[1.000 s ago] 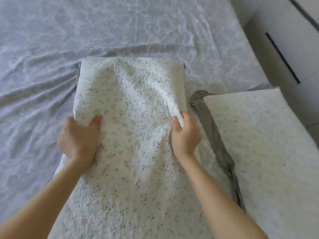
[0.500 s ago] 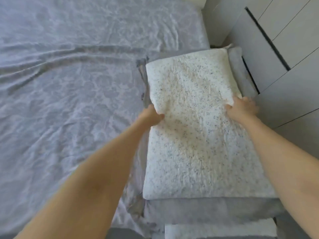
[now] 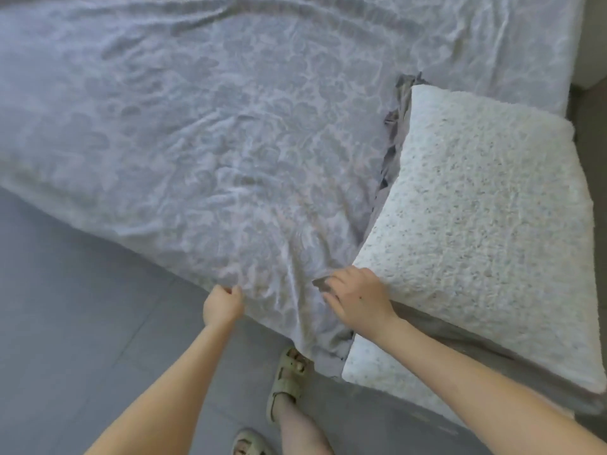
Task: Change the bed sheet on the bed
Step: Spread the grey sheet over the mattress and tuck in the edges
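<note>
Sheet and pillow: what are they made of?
The sheet looks like thin woven cloth, maybe cotton: matte grey with a faint flower pattern, and it wrinkles into soft folds. The pillow seems covered in a puckered, crinkly white fabric with tiny dark specks; its filling is hidden.

Room left, pillows right.
We find the wrinkled bed sheet (image 3: 213, 142) open from 9 to 12 o'clock; stacked pillows (image 3: 476, 208) block 2 to 4; floor (image 3: 65, 307) free at 8.
</note>
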